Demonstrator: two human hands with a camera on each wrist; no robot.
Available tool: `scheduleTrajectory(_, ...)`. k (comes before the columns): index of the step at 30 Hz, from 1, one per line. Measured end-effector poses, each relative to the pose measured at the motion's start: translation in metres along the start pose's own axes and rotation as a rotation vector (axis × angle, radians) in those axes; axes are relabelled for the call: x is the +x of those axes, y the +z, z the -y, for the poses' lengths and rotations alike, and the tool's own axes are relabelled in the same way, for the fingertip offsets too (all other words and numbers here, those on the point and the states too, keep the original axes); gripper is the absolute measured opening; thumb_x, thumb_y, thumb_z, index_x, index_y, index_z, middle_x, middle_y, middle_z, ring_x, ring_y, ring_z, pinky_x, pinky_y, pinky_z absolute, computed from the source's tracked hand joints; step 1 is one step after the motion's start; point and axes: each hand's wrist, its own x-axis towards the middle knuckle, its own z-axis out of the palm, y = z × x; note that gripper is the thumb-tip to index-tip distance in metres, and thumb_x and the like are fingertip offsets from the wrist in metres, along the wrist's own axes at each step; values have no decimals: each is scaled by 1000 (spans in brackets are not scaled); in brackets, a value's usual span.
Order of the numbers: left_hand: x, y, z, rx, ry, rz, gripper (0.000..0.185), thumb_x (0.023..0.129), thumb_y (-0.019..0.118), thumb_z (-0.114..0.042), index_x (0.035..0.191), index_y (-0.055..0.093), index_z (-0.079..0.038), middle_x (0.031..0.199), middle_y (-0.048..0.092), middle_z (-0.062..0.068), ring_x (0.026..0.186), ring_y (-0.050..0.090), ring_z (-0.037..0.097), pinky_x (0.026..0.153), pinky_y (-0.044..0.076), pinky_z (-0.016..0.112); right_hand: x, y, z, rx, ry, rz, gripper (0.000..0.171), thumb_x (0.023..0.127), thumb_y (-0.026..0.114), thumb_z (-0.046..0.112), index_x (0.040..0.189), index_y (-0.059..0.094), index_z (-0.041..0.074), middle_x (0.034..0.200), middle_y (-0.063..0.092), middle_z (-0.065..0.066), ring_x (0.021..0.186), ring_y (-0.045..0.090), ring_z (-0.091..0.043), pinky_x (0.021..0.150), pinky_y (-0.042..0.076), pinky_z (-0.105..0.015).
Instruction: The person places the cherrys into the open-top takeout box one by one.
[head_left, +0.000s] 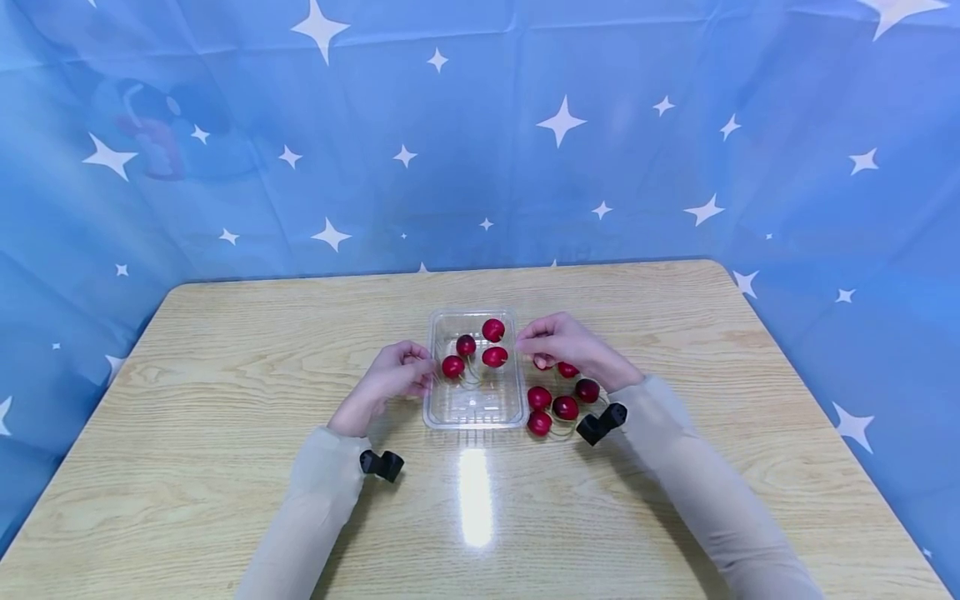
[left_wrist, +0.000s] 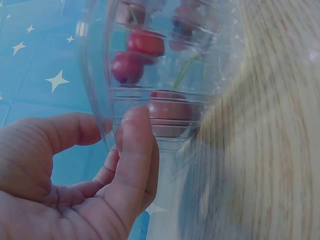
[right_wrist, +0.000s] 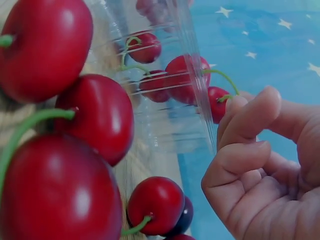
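Observation:
A clear plastic box (head_left: 472, 412) sits mid-table. My left hand (head_left: 399, 372) pinches its left rim between thumb and fingers; the left wrist view shows the fingers (left_wrist: 135, 150) against the ribbed wall. Over the box's right side, my right hand (head_left: 558, 343) pinches thin green stems at its fingertips. From these stems hang two red cherries, a nearer one (head_left: 495, 357) and a farther one (head_left: 492, 330). Two more cherries, one dark (head_left: 466, 345) and one red (head_left: 452, 367), lie inside the box with their stems.
Several loose cherries (head_left: 566, 407) lie on the wooden table (head_left: 225, 433) just right of the box, some partly hidden under the right hand and wrist. A blue star-patterned cloth (head_left: 480, 192) hangs behind the table and along its sides.

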Motion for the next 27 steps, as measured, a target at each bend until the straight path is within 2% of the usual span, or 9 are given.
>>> scheduleTrajectory(17,-2,1,-2,-2,7,0,13,91,54,-2,101,49,5,71,57,6,59,57,12,57,56,24,8,13,6,-77,31,-81,17,89,61,5,96,60,-10,57,53,0,47,47,-7,43,35,-18)
scheduleTrajectory(22,-2,1,-2,9,9,-3,13,91,54,-2,101,50,5,72,57,6,60,57,12,59,56,25,8,16,5,-181,11,-145,11,87,65,9,88,61,-2,56,53,-1,48,48,-13,41,34,-20)
scheduleTrajectory(27,-2,1,-2,10,8,-5,14,91,54,-2,101,50,5,73,58,7,61,57,12,59,56,25,8,20,6,-273,-65,-196,11,84,68,10,79,61,3,54,50,-1,46,48,-19,39,31,-20)
